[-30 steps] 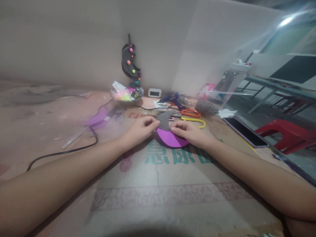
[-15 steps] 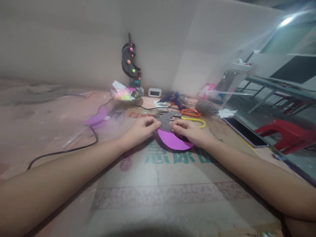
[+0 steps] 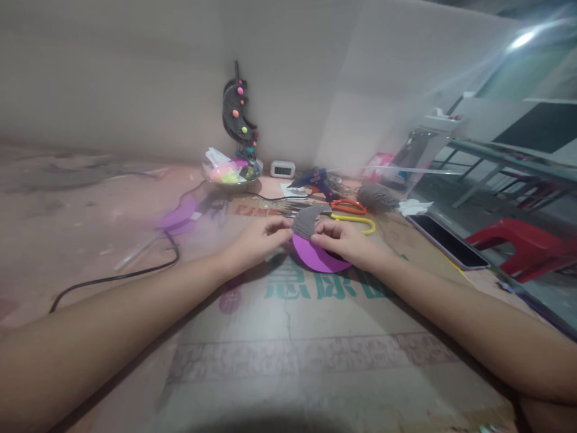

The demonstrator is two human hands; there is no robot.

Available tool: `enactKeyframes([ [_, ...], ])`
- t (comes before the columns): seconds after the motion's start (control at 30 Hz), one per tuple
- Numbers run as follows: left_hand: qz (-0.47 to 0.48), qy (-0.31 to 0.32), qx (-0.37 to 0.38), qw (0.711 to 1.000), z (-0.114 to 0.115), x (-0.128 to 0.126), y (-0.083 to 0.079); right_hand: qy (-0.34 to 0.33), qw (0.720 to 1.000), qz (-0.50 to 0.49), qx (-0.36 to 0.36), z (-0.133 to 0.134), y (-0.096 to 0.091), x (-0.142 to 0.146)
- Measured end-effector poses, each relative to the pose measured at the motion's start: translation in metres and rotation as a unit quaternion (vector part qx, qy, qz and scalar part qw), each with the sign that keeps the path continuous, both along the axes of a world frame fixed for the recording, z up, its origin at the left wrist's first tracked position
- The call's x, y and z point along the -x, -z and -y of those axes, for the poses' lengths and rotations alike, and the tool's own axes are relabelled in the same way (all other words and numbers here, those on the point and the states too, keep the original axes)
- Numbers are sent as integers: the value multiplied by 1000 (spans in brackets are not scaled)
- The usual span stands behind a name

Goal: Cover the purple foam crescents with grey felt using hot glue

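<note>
A purple paper crescent (image 3: 318,257), its upper part wound with grey yarn (image 3: 305,222), is held just above the printed cardboard. My left hand (image 3: 264,237) pinches at the crescent's left edge, fingertips against the yarn's border. From the other side my right hand (image 3: 340,239) has thumb and index finger closed on the inner edge, where yarn meets bare purple. Its fingers hide part of the crescent's lower right end. Just behind lie scissors with yellow handles (image 3: 367,224) and another pair with orange handles (image 3: 349,207).
A blue glue gun (image 3: 313,180) and a small white clock (image 3: 282,169) stand at the back. A bowl of craft bits (image 3: 232,174) sits before a yarn-wrapped moon ornament (image 3: 234,111). To the right are a grey yarn ball (image 3: 377,197) and a phone (image 3: 448,242); a black cable (image 3: 121,276) runs left.
The crescent has shifted slightly and turned, so more of its grey yarn-covered top shows. My right fingers have moved a little lower on its inner edge; my left hand stays near the left edge.
</note>
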State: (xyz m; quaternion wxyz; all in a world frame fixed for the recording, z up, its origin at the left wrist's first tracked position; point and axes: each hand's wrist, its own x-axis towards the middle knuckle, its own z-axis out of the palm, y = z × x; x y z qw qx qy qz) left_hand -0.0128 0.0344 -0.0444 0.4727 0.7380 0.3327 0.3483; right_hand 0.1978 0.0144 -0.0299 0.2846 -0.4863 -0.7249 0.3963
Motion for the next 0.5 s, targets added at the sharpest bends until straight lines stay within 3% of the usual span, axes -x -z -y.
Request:
enactKeyframes([
  [0.13, 8, -59, -98, 993, 2, 0, 1, 6, 1000, 7, -5, 1, -1, 0],
  [0.5, -70, -50, -277, 957, 2, 5, 1, -13, 1000, -3, -1, -2, -1, -5],
])
